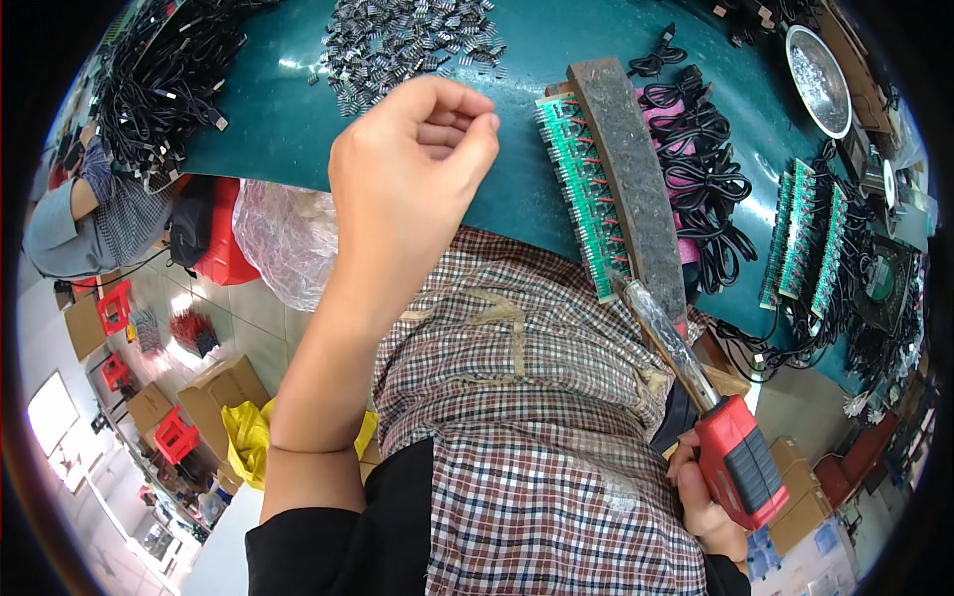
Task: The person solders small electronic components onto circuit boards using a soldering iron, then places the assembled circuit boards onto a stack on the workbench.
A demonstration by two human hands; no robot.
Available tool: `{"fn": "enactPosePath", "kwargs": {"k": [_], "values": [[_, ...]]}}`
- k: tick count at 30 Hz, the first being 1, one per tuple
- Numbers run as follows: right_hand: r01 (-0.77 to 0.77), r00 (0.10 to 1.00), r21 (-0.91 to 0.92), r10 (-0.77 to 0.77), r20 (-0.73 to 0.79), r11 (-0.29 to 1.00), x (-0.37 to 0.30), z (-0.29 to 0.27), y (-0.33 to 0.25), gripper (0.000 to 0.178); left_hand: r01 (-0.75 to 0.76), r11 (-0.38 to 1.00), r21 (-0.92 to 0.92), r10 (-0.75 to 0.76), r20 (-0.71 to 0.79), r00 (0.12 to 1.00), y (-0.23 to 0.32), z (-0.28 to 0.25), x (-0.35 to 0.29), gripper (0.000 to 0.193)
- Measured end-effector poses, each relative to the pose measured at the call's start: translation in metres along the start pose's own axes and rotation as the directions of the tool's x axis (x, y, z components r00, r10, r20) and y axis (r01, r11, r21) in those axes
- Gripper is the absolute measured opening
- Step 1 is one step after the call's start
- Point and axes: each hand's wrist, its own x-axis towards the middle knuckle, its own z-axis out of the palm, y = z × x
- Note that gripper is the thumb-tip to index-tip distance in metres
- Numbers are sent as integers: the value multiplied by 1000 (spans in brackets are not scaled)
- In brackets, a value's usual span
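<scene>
My left hand is raised over the table's near edge, its fingers curled and the thumb close to the index finger. Whatever may be inside the curl is hidden. At the lower right, my right hand is wrapped round the red and black handle of a soldering iron. The iron's metal barrel slants up to the near end of a strip of green circuit boards. Short red wires line the strip's right side, and it lies along a long dark grey block. Whether the tip touches the boards I cannot tell.
A pile of small metal connectors lies on the green table. Coiled black cables sit right of the block, more green board strips beyond. A metal bowl and black cable bundles stand farther out. Another person's arm shows at left.
</scene>
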Motion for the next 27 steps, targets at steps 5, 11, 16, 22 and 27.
{"fn": "enactPosePath", "kwargs": {"k": [5,11,16,22,27], "values": [[-75,997,55,74,29,996,-2,-4,3,26,21,987,-156,-11,60,998,0,-1,-17,9],[13,991,-3,-13,134,1000,7,-6,5,25,215,960,-179,-173,223,959,19,-4,-37,16],[43,998,42,-45,43,998,19,-2,-15,26,359,904,-233,-260,367,893,20,-6,-52,19],[254,966,-47,-251,69,966,32,-4,-18,26,493,831,-259,-332,480,812,23,-9,-66,18],[141,990,21,-142,27,990,20,-1,-14,22,588,772,-243,-393,545,741,25,-7,-72,17]]}}
